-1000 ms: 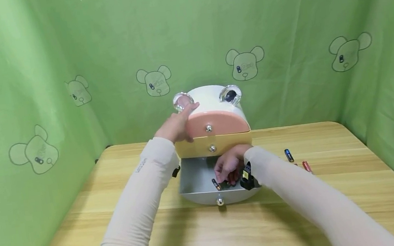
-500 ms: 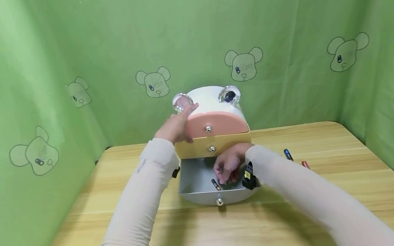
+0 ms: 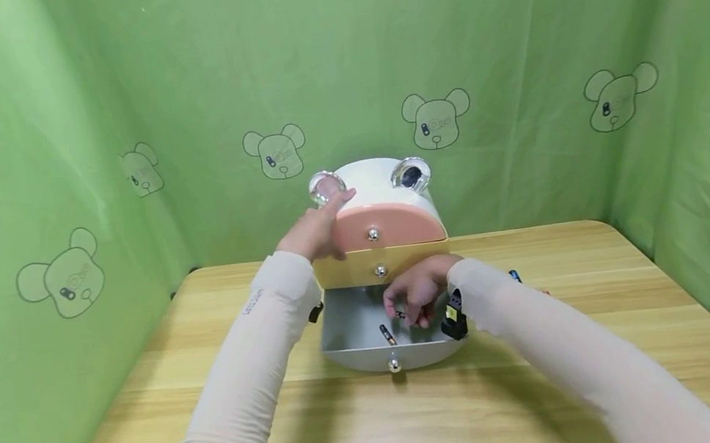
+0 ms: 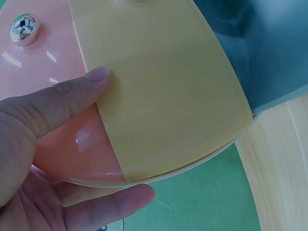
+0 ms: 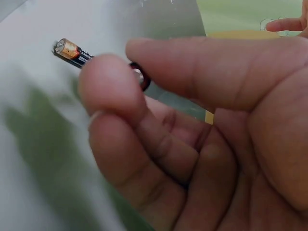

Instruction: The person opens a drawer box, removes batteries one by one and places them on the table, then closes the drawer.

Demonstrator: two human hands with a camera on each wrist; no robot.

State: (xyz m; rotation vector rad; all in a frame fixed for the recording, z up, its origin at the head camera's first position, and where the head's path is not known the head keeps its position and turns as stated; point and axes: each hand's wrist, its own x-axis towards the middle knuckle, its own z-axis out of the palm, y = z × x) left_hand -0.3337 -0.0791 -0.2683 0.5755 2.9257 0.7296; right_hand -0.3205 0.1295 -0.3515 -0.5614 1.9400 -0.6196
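Note:
A small chest (image 3: pixel 371 175) with frog-like eyes stands mid-table, its grey bottom drawer (image 3: pixel 349 325) pulled out. My left hand (image 3: pixel 313 232) rests on the chest's left side. In the left wrist view its thumb (image 4: pixel 72 98) presses across the seam of the pink and yellow drawer fronts, and straight fingers lie beyond the edge. Inside the grey drawer, my right hand (image 3: pixel 418 291) pinches a small battery (image 5: pixel 139 77) between thumb and fingertips; only its silver end and dark red rim show clearly. A black-and-copper battery (image 3: pixel 387 334) lies in the drawer beside that hand.
On the wooden table (image 3: pixel 603 294) a blue battery (image 3: pixel 515 276) and a red battery (image 3: pixel 546 292) lie to the right, partly behind my right sleeve. A green curtain (image 3: pixel 507 158) hangs around the back and sides. The grey drawer's round knob (image 3: pixel 395 366) faces me.
My right hand has lifted slightly from the drawer floor, with a battery showing between its fingertips. The left hand stays on the chest. The view has shifted a little.

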